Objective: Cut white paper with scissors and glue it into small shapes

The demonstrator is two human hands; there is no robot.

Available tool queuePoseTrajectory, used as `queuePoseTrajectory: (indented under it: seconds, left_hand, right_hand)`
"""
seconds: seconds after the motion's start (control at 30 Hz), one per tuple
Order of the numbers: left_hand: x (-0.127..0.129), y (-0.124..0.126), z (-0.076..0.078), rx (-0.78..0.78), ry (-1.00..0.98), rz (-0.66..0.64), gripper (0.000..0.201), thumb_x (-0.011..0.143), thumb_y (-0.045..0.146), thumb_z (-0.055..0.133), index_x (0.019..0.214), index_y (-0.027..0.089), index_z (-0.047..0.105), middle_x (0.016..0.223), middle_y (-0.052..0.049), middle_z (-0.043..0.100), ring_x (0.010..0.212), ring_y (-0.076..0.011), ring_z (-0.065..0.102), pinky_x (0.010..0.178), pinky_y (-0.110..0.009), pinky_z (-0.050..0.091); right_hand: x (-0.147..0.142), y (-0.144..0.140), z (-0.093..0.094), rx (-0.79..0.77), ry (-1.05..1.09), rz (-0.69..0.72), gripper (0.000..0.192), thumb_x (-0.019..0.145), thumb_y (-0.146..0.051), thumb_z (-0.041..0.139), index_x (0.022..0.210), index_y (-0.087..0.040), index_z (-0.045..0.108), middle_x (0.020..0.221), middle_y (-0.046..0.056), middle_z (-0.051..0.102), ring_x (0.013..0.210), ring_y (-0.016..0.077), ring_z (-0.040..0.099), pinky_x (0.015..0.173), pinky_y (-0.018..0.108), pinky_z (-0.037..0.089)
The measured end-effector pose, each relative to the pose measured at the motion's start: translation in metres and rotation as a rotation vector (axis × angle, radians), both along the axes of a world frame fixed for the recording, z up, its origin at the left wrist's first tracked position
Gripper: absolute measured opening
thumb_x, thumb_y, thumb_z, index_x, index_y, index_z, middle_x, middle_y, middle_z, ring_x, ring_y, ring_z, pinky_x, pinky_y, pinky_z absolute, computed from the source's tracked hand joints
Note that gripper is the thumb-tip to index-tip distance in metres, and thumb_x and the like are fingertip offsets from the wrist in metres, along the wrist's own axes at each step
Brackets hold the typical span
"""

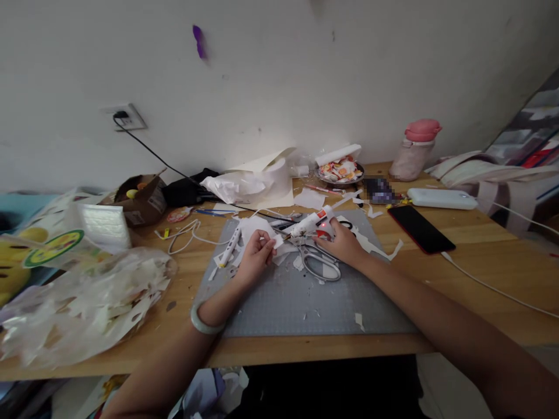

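Note:
My right hand (343, 241) is closed around a white and orange hot glue gun (311, 223) with a red light glowing on its side. The gun's nozzle points left toward a small white piece of paper (278, 241), pinched in the fingers of my left hand (258, 254). Whether the nozzle touches the paper I cannot tell. Below the gun, grey-handled scissors (321, 265) lie on the grey cutting mat (297, 308). A white pen-like tool (230, 247) rests left of my left hand among paper scraps.
A phone (421, 228) and a white power bank (442, 198) lie on the right with cables. Behind them stands a pink-lidded bottle (414, 150). A bowl of cutouts (340, 170) sits at the back. On the left are a plastic bag (87, 308) and a cardboard box (146, 201).

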State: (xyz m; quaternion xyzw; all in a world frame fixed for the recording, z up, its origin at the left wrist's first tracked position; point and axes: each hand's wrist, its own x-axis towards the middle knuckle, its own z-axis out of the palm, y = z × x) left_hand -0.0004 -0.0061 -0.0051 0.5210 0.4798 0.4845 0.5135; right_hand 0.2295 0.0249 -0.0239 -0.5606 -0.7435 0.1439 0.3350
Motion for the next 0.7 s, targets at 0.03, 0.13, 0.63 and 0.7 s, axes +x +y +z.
queuePoseTrajectory:
  seconds: [0.03,0.13,0.63,0.7]
  left_hand:
    - [-0.0002,-0.0001,-0.0001,-0.004,-0.002,0.003,0.029,0.073,0.037,0.060,0.078,0.021,0.036,0.050,0.009,0.050,0.034,-0.0048,0.035,0.035,-0.016,0.022]
    - [-0.0009,-0.0004,-0.0003,0.000,-0.006,0.021,0.027,0.074,0.036,0.059,0.078,0.021,0.036,0.050,0.009,0.050,0.034,-0.0049,0.035,0.036,-0.015,0.022]
    - [-0.0022,-0.0005,0.0006,0.018,-0.023,0.029,0.029,0.074,0.038,0.060,0.079,0.022,0.037,0.051,0.009,0.051,0.034,-0.0049,0.035,0.036,-0.015,0.023]
    - [-0.0017,-0.0007,0.0005,0.015,-0.022,0.022,0.029,0.074,0.037,0.060,0.079,0.022,0.037,0.051,0.009,0.051,0.034,-0.0048,0.035,0.036,-0.016,0.022]
  right_hand:
    - [-0.0001,0.0000,0.0005,-0.001,-0.007,-0.001,0.035,0.072,-0.045,0.062,0.094,-0.019,0.054,0.084,0.008,0.067,0.075,0.0232,0.063,0.059,0.027,0.043]
    - [-0.0005,0.0000,0.0022,-0.004,-0.022,-0.004,0.034,0.072,-0.043,0.062,0.093,-0.019,0.054,0.084,0.008,0.067,0.076,0.0235,0.063,0.059,0.027,0.042]
    - [-0.0012,0.0009,0.0001,0.026,0.015,-0.009,0.038,0.073,-0.045,0.062,0.098,-0.018,0.055,0.087,0.009,0.067,0.077,0.0242,0.064,0.061,0.029,0.045]
    - [-0.0009,0.0009,-0.0006,0.021,0.030,-0.007,0.040,0.073,-0.046,0.062,0.100,-0.017,0.055,0.088,0.010,0.067,0.078,0.0245,0.064,0.063,0.030,0.045]
